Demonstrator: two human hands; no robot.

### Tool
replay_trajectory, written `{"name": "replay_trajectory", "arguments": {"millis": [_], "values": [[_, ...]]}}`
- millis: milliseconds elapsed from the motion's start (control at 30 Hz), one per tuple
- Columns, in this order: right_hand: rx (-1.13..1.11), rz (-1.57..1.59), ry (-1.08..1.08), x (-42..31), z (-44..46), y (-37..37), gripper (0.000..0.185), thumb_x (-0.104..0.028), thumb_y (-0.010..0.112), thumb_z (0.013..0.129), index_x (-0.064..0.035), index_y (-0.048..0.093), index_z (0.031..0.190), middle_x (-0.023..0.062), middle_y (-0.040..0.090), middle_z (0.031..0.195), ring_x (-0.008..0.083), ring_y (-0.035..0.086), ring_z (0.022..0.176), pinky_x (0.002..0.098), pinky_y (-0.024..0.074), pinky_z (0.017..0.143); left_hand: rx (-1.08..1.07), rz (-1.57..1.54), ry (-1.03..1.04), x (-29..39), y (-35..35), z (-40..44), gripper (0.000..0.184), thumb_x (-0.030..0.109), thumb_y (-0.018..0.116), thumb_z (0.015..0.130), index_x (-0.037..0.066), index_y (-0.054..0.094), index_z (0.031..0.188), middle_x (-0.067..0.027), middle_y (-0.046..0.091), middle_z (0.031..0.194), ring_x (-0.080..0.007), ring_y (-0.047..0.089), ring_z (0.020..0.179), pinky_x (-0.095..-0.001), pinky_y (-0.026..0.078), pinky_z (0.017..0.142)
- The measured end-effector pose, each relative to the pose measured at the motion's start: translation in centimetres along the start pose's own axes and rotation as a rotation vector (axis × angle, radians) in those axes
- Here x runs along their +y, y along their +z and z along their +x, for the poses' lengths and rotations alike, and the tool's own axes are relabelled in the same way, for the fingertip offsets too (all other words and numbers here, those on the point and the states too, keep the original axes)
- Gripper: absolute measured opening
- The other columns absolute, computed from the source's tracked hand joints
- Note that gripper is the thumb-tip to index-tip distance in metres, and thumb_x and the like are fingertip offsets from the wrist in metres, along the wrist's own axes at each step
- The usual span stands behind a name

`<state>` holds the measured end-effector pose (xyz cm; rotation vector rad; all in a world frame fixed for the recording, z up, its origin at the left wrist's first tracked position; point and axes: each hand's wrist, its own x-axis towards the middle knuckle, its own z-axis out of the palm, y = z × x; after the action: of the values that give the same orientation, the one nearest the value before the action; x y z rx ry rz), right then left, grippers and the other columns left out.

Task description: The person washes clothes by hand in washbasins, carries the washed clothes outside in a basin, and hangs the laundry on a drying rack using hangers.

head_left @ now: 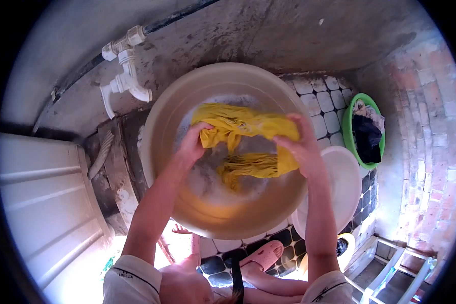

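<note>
A wet yellow cloth (253, 121), perhaps a garment, is stretched between my two hands above a large beige basin (159, 167). My left hand (192, 142) grips its left end, with the fingers closed round the fabric. On the other side my right hand (299, 144) clasps the right end, thumb and fingers apart around the bunched cloth. Part of the cloth hangs down and trails over the soapy water (202, 180) in the basin. White suds float around it.
A white plastic tap (129, 81) juts from the wall at upper left. A green basin (347, 129) with dark and pale clothes stands at right, near a white round basin or lid (342, 187). A white rack (385, 268) is at lower right; a pink slipper (268, 253) is below.
</note>
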<state>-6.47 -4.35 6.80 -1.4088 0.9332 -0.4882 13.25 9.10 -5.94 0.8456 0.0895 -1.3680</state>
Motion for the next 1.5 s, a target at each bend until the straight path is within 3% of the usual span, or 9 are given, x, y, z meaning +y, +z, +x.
{"name": "replay_trajectory", "arguments": {"millis": [267,433,533,667,1000,1067,1267,1400,1500], "values": [[0.088,-1.167,-0.458,19.0,5.8,3.4,0.048,-0.023,0.061,0.072,-0.0146,0.047,0.118,0.0191,0.052,0.111,0.0335,0.052,0.101,0.0401,0.0426,0.083,0.461,1.798,0.599,-5.3,-2.2,4.0,0.074,0.025,0.067,0.070,0.012,0.027,0.131,-0.0167,0.048,0.110,-0.0300,0.049,0.101,-0.0396,0.042,0.084],[-0.099,-1.366,-0.221,24.1,6.0,4.7,0.041,-0.028,0.065,0.069,-0.0073,0.058,0.103,0.0180,0.050,0.113,0.0345,0.050,0.101,0.0424,0.0396,0.084,0.261,1.364,0.535,-9.3,-6.1,6.5,0.075,0.027,0.068,0.073,0.009,0.025,0.132,-0.0139,0.047,0.117,-0.0299,0.050,0.100,-0.0387,0.043,0.084],[0.233,-0.722,0.171,20.2,5.3,6.1,0.040,-0.032,0.063,0.068,-0.0026,0.060,0.096,0.0174,0.051,0.113,0.0310,0.052,0.099,0.0390,0.0414,0.083,0.336,0.589,0.219,-8.1,-1.4,4.6,0.067,0.030,0.063,0.077,0.009,0.030,0.130,-0.0133,0.049,0.116,-0.0267,0.052,0.098,-0.0385,0.044,0.083],[0.296,-0.460,-0.236,12.6,0.8,9.5,0.032,-0.026,0.065,0.066,0.0009,0.059,0.083,0.0156,0.054,0.108,0.0303,0.056,0.090,0.0370,0.0455,0.076,-0.151,-0.359,-0.299,-6.0,0.2,3.9,0.047,0.034,0.057,0.081,0.008,0.044,0.118,-0.0075,0.053,0.108,-0.0192,0.052,0.097,-0.0332,0.045,0.081],[0.355,-0.689,-0.776,5.1,0.2,8.9,0.030,-0.030,0.069,0.063,-0.0038,0.056,0.070,0.0156,0.059,0.078,0.0291,0.056,0.060,0.0356,0.0464,0.058,-0.225,-0.023,0.016,-5.7,5.5,0.0,0.030,0.030,0.051,0.084,0.005,0.055,0.100,-0.0045,0.059,0.087,-0.0182,0.058,0.079,-0.0363,0.048,0.073],[0.364,-0.506,-0.149,3.7,2.2,7.3,0.034,-0.030,0.070,0.065,0.0001,0.053,0.070,0.0147,0.058,0.073,0.0327,0.057,0.065,0.0377,0.0450,0.069,0.113,0.234,-0.141,-4.8,6.9,-0.5,0.028,0.026,0.050,0.084,0.004,0.055,0.100,-0.0057,0.059,0.086,-0.0196,0.059,0.075,-0.0371,0.049,0.071],[0.498,-0.546,-0.226,17.0,5.6,3.0,0.053,-0.039,0.062,0.076,0.0042,0.049,0.103,0.0230,0.054,0.096,0.0338,0.054,0.089,0.0370,0.0428,0.075,0.373,1.335,0.266,-1.2,2.9,-0.1,0.052,0.031,0.059,0.076,0.008,0.040,0.119,-0.0248,0.038,0.121,-0.0354,0.052,0.097,-0.0409,0.043,0.083],[0.180,-1.344,-0.073,23.0,0.4,7.8,0.054,-0.024,0.061,0.078,0.0019,0.038,0.119,0.0229,0.052,0.104,0.0345,0.050,0.097,0.0355,0.0404,0.084,0.495,1.522,0.512,-2.7,-0.9,2.1,0.066,0.033,0.063,0.072,0.009,0.032,0.125,-0.0267,0.013,0.136,-0.0416,0.039,0.112,-0.0411,0.036,0.091],[-0.652,-1.125,0.004,22.9,1.0,6.2,0.055,-0.028,0.064,0.076,0.0019,0.042,0.118,0.0188,0.057,0.099,0.0313,0.054,0.092,0.0350,0.0417,0.083,0.469,1.576,0.603,-2.5,-1.7,2.1,0.067,0.035,0.064,0.071,0.008,0.033,0.125,-0.0243,0.018,0.136,-0.0412,0.036,0.115,-0.0407,0.033,0.095]]}}
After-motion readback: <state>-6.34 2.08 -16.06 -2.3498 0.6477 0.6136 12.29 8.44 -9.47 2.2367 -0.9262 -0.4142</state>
